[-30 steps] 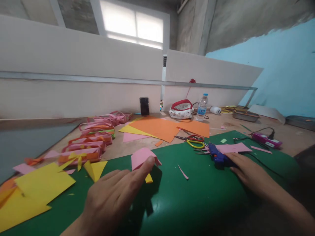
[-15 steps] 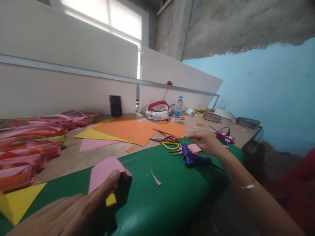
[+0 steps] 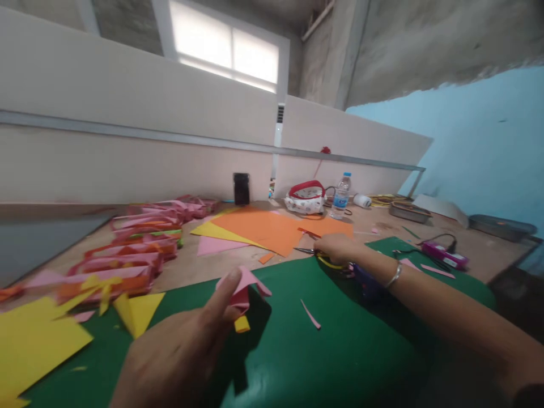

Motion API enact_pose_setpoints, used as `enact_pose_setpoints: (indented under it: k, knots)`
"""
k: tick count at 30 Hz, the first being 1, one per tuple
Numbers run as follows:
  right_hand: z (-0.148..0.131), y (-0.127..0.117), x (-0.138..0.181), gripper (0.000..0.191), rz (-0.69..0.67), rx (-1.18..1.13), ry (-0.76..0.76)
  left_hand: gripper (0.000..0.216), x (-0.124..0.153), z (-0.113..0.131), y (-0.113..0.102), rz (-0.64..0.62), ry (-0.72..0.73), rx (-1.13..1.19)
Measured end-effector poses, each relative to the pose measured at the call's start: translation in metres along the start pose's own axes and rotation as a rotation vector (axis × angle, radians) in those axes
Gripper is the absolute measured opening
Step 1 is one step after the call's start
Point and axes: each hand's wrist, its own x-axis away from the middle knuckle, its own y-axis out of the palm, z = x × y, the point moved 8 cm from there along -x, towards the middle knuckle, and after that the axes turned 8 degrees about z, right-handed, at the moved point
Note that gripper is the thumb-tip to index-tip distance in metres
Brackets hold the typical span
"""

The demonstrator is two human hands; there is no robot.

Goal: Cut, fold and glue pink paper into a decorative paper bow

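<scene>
My left hand (image 3: 187, 345) is closed in a pinch on a folded pink paper piece (image 3: 245, 284) with a small yellow bit (image 3: 242, 324) under it, low over the green cutting mat (image 3: 340, 351). My right hand (image 3: 338, 248) reaches far across the mat, fingers closed over the scissors (image 3: 325, 258) with yellow and red handles. Its wrist wears a thin silver bangle (image 3: 394, 275). The blue glue gun (image 3: 365, 280) lies under my right forearm, mostly hidden.
Orange, yellow and pink sheets (image 3: 272, 226) lie behind the mat. Pink and orange paper crafts (image 3: 140, 249) pile up at the left, yellow sheets (image 3: 38, 340) at the near left. A water bottle (image 3: 340, 196), a pouch (image 3: 306, 198), a phone (image 3: 241, 188) and a pink power strip (image 3: 444, 253) stand further back.
My right hand left the glue gun, moved right, then came back onto the scissors. My left hand lifted the pink paper slightly. The view swung right and back.
</scene>
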Motion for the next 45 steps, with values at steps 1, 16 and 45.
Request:
enact_pose_setpoints:
  k: [1, 16, 45]
  knots:
    - [-0.001, -0.006, 0.001, 0.02, 0.033, 0.007, 0.001, 0.061, -0.002, 0.005, 0.002, -0.033, 0.044, -0.05]
    - [-0.108, -0.056, 0.102, 0.044, 0.738, -0.264, -0.316, 0.054, -0.01, 0.015, 0.0, 0.032, 0.083, -0.124]
    - [-0.144, -0.077, 0.108, 0.032, 0.94, -0.105, -0.528, 0.034, -0.013, 0.018, -0.001, 0.018, 0.099, -0.053]
